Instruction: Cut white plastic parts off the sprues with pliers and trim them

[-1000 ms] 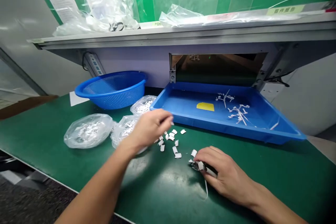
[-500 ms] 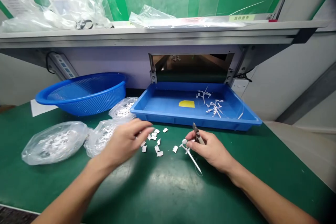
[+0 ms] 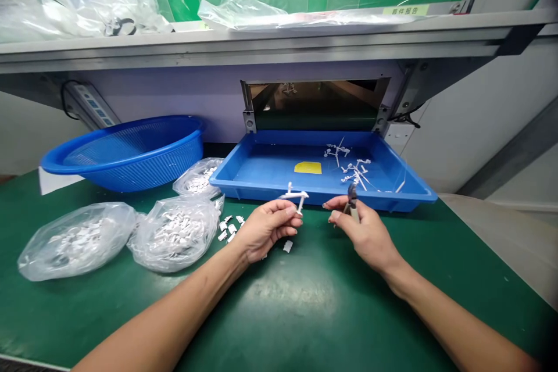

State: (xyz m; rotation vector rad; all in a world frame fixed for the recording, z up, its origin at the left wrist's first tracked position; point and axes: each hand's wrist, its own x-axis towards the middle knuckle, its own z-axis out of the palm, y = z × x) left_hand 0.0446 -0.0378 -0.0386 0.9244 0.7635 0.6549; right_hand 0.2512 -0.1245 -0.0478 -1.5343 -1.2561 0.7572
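Between the thumb and fingers of my left hand (image 3: 265,232) is a white plastic sprue (image 3: 300,195), its branches sticking up past the fingertips near the tray's front wall. My right hand (image 3: 370,232) is closed around a pair of nippers (image 3: 353,203), jaws pointing up; part of the handles is hidden in the palm. A gap separates the two hands. Small white plastic parts (image 3: 224,225) lie on the table behind my left wrist, partly covered by it. One more white piece (image 3: 288,246) lies just below my left fingers.
A blue tray (image 3: 257,190) holds several white sprues (image 3: 357,171) and a yellow label (image 3: 308,168). Clear bags of white parts (image 3: 176,232) and a blue basket (image 3: 131,151) are at left. Behind the tray is a wall opening (image 3: 318,107); a shelf (image 3: 261,49) overhangs the green table.
My left hand has moved right from the loose parts and now holds a sprue. The sprue seen in my right hand is gone from it; the nippers stay there, more upright.
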